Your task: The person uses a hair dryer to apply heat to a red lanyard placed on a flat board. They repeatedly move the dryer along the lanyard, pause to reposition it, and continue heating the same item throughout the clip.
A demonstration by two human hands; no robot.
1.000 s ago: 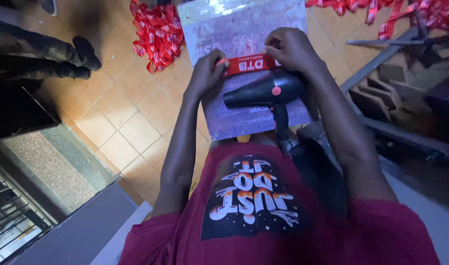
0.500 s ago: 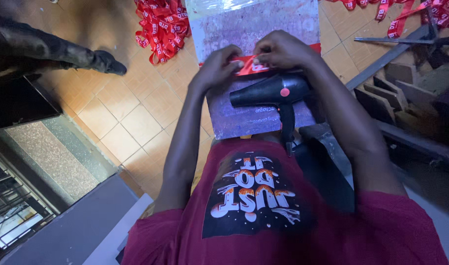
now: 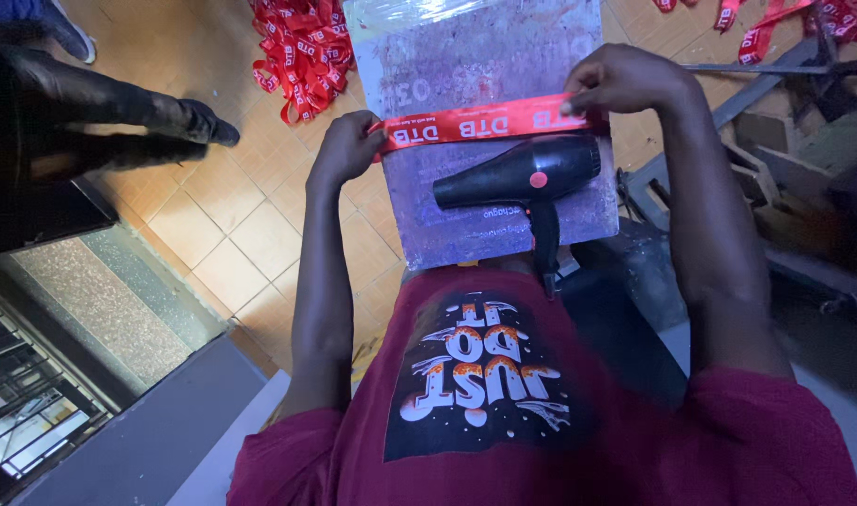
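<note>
Red ribbon (image 3: 485,126) stretched flat across a worn grey board (image 3: 503,56) on the lap. Left hand (image 3: 346,148) pinches one end, right hand (image 3: 625,82) pinches the other. Black hair dryer (image 3: 522,178) lies just below on the board. More red ribbons (image 3: 302,47) heaped on the tiled floor (image 3: 213,234).
</note>
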